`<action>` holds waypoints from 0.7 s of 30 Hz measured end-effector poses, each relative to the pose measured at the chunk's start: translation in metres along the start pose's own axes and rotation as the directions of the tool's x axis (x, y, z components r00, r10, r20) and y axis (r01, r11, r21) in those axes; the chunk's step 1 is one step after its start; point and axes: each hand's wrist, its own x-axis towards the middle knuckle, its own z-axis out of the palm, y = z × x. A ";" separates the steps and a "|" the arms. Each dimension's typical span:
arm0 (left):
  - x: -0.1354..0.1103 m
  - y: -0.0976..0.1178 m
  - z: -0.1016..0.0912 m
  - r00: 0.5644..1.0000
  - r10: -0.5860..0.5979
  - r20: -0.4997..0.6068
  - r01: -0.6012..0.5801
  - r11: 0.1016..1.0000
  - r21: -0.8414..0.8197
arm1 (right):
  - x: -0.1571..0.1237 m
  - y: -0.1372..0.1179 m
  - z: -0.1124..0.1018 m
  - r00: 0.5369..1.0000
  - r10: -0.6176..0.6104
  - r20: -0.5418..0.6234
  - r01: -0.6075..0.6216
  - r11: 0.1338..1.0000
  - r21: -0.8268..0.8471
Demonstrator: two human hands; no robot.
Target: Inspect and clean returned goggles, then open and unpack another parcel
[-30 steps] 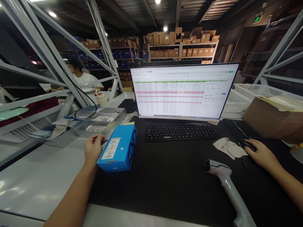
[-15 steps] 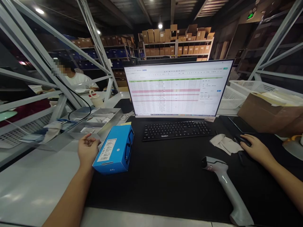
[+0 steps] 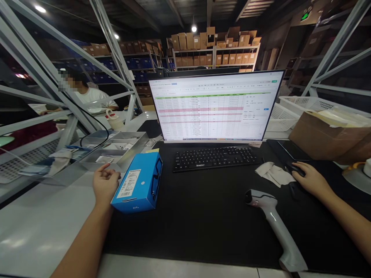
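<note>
In my head view, my left hand (image 3: 104, 184) rests just beside the blue box (image 3: 139, 183), fingers loosely curled and slightly spread. The box lies at the left edge of the black mat (image 3: 197, 216). My right hand (image 3: 314, 180) covers the black mouse (image 3: 298, 170); whether those fingers grip it, I cannot tell.

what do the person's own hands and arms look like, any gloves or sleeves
Both the left hand and the right hand are ungloved. The left forearm and right forearm are bare as far as the picture shows, with no sleeve in view. No watch or bracelet shows on either wrist, and I see no cables or markings.
</note>
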 end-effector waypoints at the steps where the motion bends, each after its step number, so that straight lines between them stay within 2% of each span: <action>1: 0.001 -0.001 0.000 1.000 0.000 -0.004 0.000 1.000 0.002 | 0.000 0.000 0.000 1.000 0.000 0.000 0.000 1.000 -0.001; 15: 0.003 -0.003 -0.002 0.998 -0.027 -0.050 0.032 0.995 0.090 | 0.000 0.001 0.001 1.000 -0.012 -0.008 0.012 1.000 -0.010; 21: 0.001 -0.002 -0.002 0.997 -0.057 -0.061 0.062 0.995 0.073 | 0.000 0.000 0.001 1.000 -0.020 -0.013 0.020 1.000 -0.013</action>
